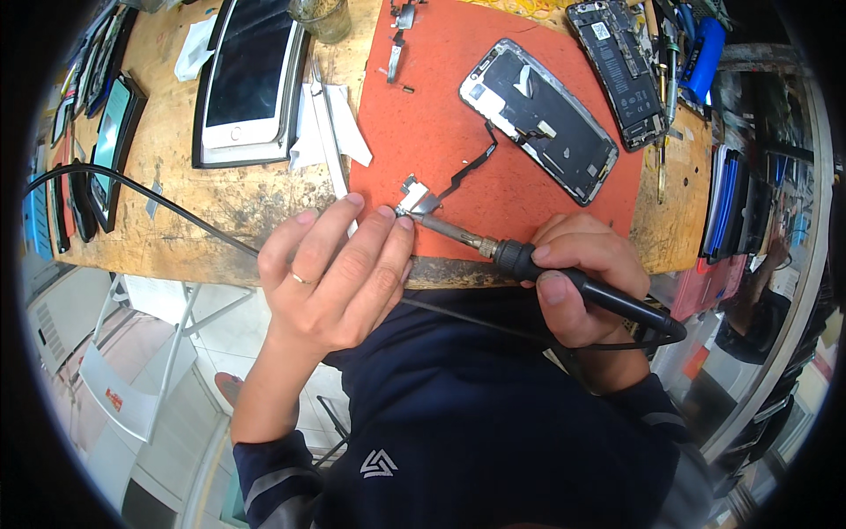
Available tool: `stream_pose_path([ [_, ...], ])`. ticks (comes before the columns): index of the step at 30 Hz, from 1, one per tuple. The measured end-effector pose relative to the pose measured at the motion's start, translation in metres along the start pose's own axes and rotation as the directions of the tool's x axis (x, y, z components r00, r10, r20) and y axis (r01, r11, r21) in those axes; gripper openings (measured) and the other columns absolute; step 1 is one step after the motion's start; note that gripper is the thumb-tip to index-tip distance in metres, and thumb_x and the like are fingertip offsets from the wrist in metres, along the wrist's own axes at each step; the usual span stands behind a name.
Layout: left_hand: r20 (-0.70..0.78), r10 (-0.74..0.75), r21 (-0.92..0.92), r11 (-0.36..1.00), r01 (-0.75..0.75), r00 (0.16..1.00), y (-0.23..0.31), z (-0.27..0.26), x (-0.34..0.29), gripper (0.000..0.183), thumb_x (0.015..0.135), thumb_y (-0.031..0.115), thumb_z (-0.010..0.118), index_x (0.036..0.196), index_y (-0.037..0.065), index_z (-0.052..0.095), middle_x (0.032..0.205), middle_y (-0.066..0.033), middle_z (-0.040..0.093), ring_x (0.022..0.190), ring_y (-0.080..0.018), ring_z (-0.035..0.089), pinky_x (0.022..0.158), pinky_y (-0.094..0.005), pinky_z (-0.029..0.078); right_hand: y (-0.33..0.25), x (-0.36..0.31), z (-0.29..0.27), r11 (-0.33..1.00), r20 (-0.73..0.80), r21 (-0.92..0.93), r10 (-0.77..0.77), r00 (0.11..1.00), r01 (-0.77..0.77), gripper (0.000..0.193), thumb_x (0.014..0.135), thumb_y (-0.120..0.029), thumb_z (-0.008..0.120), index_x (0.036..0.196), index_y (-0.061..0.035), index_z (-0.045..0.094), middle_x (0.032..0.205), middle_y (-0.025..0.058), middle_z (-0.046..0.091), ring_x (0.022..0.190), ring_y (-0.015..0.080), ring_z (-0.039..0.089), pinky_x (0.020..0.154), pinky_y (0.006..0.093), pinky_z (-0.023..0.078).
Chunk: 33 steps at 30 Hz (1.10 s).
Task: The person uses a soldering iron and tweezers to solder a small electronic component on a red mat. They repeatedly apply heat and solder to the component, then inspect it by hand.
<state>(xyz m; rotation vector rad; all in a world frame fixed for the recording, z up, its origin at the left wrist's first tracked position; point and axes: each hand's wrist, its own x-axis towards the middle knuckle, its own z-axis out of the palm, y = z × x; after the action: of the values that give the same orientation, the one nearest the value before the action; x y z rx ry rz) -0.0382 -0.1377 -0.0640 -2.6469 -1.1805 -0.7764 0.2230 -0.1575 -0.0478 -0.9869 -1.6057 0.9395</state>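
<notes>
My right hand (586, 278) is closed around the black handle of a soldering iron (520, 262), its metal shaft pointing left. The iron's tip reaches a small silver-and-white part (416, 199) near the front edge of the red mat. From that part a dark flex cable (467, 172) runs up and to the right. My left hand (339, 269) lies with its fingers stretched out, two fingertips touching the part's near edge; its thumb is hidden. A pair of metal tweezers (328, 132) lies partly beneath those fingers.
On the red mat (423, 123) lie a phone screen assembly (551, 123) and small flex parts (395, 57). An opened phone (621, 75) is at far right. White phone (242, 97), white tissue (339, 123) and glass jar (322, 18) stand left. A black cord (167, 194) crosses the bench.
</notes>
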Motion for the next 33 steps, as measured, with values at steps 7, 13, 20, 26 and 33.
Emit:
stream_pose_path([
  [7, -0.049, -0.016, 0.009, 1.000, 0.017, 0.999, 0.0003, 0.0022, 0.0013, 0.018, 0.080, 0.018, 0.075, 0.098, 0.018, 0.080, 0.096, 0.0014, 0.074, 0.103, -0.0187, 0.070, 0.095, -0.0367, 0.041, 0.0005, 0.0005, 0.0005, 1.000, 0.000, -0.008, -0.016, 1.000, 0.016, 0.018, 0.085, 0.000, 0.075, 0.101, 0.0033, 0.067, 0.081, 0.0160, 0.071, 0.067, 0.0255, 0.071, 0.060, 0.0335, 0.057],
  [13, -0.079, -0.019, -0.006, 1.000, 0.018, 0.997, -0.0010, 0.0049, 0.0019, 0.024, 0.075, 0.017, 0.075, 0.098, 0.017, 0.080, 0.096, 0.0023, 0.071, 0.101, -0.0187, 0.068, 0.094, -0.0370, 0.041, -0.0003, 0.0005, 0.0011, 1.000, -0.008, -0.010, -0.013, 1.000, 0.013, 0.018, 0.085, 0.000, 0.075, 0.101, 0.0035, 0.068, 0.081, 0.0158, 0.071, 0.067, 0.0257, 0.071, 0.060, 0.0339, 0.057],
  [20, -0.074, -0.013, -0.014, 1.000, 0.012, 0.997, -0.0024, 0.0044, 0.0017, 0.026, 0.074, 0.017, 0.074, 0.099, 0.017, 0.080, 0.096, 0.0020, 0.072, 0.101, -0.0188, 0.068, 0.094, -0.0373, 0.041, 0.0018, 0.0009, 0.0011, 0.999, 0.005, -0.019, -0.047, 0.999, 0.047, 0.018, 0.084, 0.000, 0.074, 0.101, 0.0040, 0.068, 0.081, 0.0154, 0.071, 0.066, 0.0257, 0.071, 0.060, 0.0342, 0.058],
  [26, -0.062, -0.016, -0.018, 1.000, 0.015, 0.998, -0.0023, 0.0035, 0.0014, 0.027, 0.073, 0.018, 0.073, 0.100, 0.016, 0.080, 0.095, 0.0019, 0.072, 0.103, -0.0192, 0.068, 0.095, -0.0380, 0.040, 0.0021, 0.0006, 0.0017, 0.998, -0.001, -0.014, -0.058, 0.998, 0.058, 0.019, 0.083, 0.001, 0.074, 0.101, 0.0041, 0.068, 0.080, 0.0154, 0.070, 0.066, 0.0257, 0.070, 0.060, 0.0340, 0.057],
  [33, -0.053, -0.015, -0.023, 1.000, 0.014, 0.999, -0.0025, 0.0029, 0.0009, 0.028, 0.073, 0.018, 0.073, 0.099, 0.016, 0.081, 0.095, 0.0015, 0.073, 0.104, -0.0195, 0.068, 0.095, -0.0386, 0.040, 0.0019, 0.0008, 0.0021, 0.998, 0.003, -0.014, -0.055, 0.998, 0.055, 0.020, 0.082, 0.002, 0.074, 0.101, 0.0041, 0.067, 0.080, 0.0152, 0.070, 0.066, 0.0258, 0.071, 0.060, 0.0343, 0.058],
])
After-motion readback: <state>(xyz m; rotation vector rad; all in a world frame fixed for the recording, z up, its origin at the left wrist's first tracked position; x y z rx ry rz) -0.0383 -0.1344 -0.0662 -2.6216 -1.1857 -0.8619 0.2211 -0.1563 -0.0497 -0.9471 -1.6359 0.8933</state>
